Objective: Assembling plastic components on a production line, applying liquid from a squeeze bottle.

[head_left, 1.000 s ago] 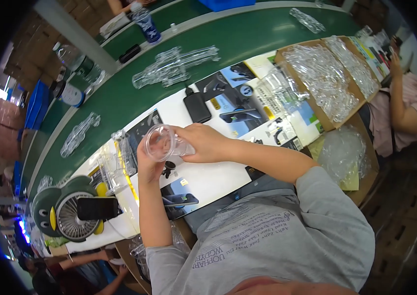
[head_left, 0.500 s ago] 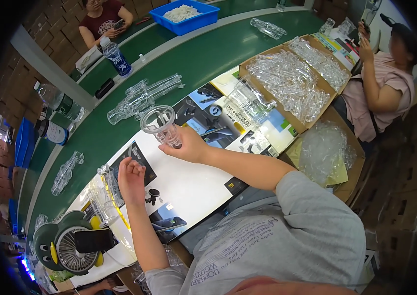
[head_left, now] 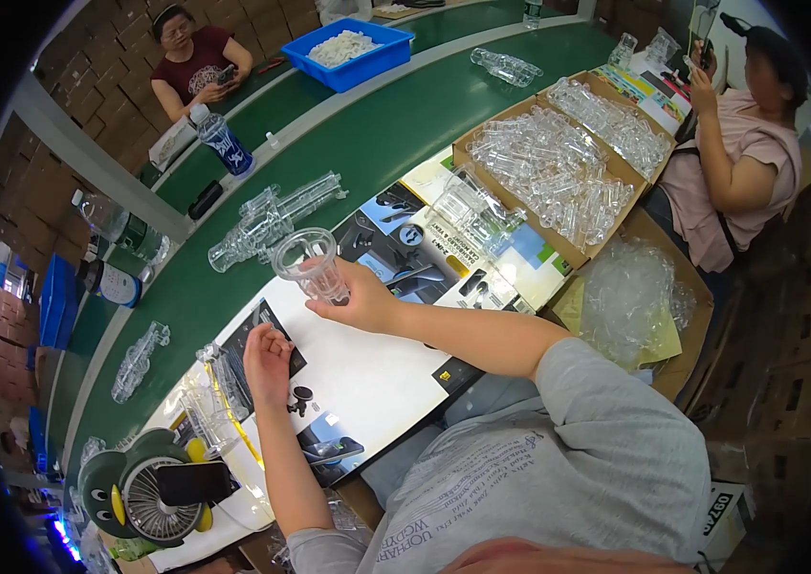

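Observation:
My right hand (head_left: 367, 298) holds a clear plastic cup-shaped piece (head_left: 304, 254) by its narrow lower end, with the wide round rim tilted up and to the left. My left hand (head_left: 270, 365) is apart from it, a little lower and to the left, its fingers loosely curled with nothing visible in them. Beyond the cup piece, several clear plastic parts (head_left: 272, 225) lie in a cluster on the green surface (head_left: 396, 134). Just left of my left hand, more clear tubular pieces (head_left: 207, 407) lie on the printed card sheet (head_left: 367, 368).
Cardboard trays (head_left: 558, 167) of small clear parts stand at right, above a box with clear plastic bags (head_left: 627, 297). A penguin-shaped fan (head_left: 162, 502) with a phone (head_left: 197, 484) is at lower left. Bottles (head_left: 224, 142) stand along the rail. Two other people sit nearby.
The view has shifted slightly. My right hand still holds the cup piece, now more tilted. My left hand stays curled close by.

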Available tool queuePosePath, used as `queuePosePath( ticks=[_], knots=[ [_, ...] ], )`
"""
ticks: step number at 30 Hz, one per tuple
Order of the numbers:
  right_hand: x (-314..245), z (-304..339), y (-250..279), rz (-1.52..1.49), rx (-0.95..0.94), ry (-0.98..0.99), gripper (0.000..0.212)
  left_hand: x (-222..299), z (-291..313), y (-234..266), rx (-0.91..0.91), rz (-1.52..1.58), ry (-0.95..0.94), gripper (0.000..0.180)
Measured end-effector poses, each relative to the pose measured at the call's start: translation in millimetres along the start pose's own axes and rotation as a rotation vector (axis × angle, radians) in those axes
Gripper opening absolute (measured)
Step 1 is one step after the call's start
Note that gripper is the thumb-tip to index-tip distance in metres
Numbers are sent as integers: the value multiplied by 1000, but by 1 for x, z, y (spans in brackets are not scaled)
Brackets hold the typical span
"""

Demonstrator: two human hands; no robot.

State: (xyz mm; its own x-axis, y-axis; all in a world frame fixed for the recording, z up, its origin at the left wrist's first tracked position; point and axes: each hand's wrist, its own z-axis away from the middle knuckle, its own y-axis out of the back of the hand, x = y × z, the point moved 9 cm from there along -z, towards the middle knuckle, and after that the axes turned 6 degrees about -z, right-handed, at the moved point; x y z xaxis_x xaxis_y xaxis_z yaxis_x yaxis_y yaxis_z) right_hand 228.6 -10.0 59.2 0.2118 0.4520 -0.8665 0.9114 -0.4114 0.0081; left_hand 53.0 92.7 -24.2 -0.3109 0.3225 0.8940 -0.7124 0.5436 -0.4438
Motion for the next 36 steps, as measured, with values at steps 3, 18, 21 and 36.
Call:
queuePosePath(
  ticks=[3, 18, 21, 36],
  knots=[
    [-14, -1, 5, -66, -15, -34, 48, -2, -2, 1, -21, -6, 11, 26],
    [6, -141, 326, -362, 527, -307, 38, -4, -4, 2, 60, 43, 35, 25],
    [53, -149, 459, -389, 827, -304, 36, -2, -7, -16, -6, -108, -17, 23],
    [226, -182, 693, -455, 1017, -236, 42, -5, -6, 5, 123, -183, -14, 9]
  ],
)
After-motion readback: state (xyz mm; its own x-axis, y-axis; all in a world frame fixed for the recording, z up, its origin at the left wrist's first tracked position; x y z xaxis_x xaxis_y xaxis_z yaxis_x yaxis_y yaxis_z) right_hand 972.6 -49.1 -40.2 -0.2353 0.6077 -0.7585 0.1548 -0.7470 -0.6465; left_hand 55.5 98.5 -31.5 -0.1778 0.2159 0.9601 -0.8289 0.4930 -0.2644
